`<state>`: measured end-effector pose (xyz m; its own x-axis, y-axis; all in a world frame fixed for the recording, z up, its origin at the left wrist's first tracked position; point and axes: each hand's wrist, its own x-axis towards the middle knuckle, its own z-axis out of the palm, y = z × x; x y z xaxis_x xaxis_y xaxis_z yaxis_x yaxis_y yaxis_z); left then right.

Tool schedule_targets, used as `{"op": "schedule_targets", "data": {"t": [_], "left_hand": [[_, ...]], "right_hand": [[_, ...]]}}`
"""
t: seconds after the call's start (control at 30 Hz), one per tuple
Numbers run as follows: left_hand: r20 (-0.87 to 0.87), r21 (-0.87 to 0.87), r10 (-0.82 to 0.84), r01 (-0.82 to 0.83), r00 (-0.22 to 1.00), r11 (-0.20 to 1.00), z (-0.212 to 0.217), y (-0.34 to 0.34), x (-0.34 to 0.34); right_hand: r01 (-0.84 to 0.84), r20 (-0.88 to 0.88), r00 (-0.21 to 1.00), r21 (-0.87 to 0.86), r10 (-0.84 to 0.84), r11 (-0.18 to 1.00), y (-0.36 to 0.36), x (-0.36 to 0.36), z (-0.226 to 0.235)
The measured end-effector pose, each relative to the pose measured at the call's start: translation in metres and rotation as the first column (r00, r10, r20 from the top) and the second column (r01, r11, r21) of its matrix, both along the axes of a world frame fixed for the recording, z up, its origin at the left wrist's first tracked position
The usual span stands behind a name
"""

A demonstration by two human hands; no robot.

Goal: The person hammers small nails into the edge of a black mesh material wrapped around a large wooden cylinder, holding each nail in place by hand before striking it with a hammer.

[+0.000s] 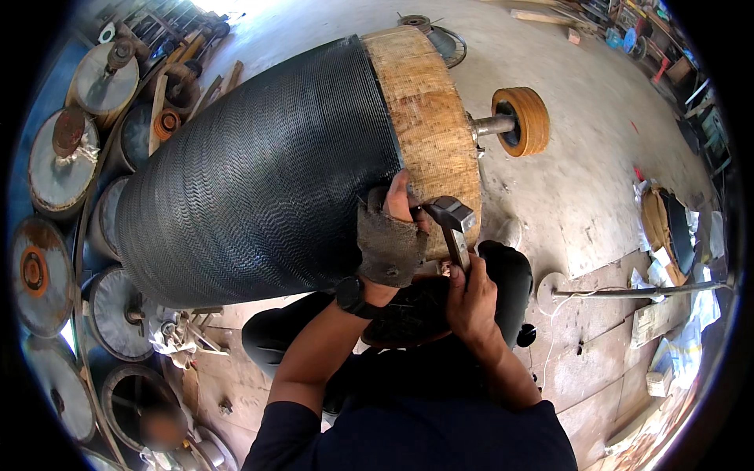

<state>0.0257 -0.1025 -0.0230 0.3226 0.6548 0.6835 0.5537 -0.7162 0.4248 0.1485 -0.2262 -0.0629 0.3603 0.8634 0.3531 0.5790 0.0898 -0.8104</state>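
A large drum lies on its side before me, wrapped in ridged black material (267,165), with a bare wooden band (424,110) at its right end. My left hand (391,239), in a worn dark work glove with bare fingertips, rests against the drum where the black wrap meets the wood. Its fingers are curled in at the wood, and what they pinch is hidden. Gripped in my right hand (473,306) is a hammer (453,220), its dark head beside my left fingertips, close to the wood.
A metal shaft (495,125) with an orange-brown wheel (525,122) sticks out of the drum's right end. Several round-ended rollers (63,161) are stacked along the left. On the right a metal rod (644,291) with a disc lies above the floor, near papers and plastic (687,341).
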Motion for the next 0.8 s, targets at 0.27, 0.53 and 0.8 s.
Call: {"op": "schedule_targets", "data": {"t": [0.27, 0.53, 0.8], "left_hand": [[-0.125, 0.045, 0.151, -0.146, 0.981, 0.988, 0.0, 0.004, 0.006], [-0.027, -0.076, 0.093, -0.094, 0.995, 0.993, -0.007, 0.003, 0.006], [0.032, 0.026, -0.03, 0.03, 0.999, 0.999, -0.011, -0.044, -0.026]], "right_hand": [[-0.035, 0.109, 0.994, 0.053, 0.029, 0.998, -0.003, 0.004, 0.003], [-0.01, 0.072, 0.997, 0.121, 0.001, 0.993, -0.007, 0.004, 0.001], [0.002, 0.169, 0.985, -0.134, 0.021, 0.991, -0.001, 0.006, 0.021]]}}
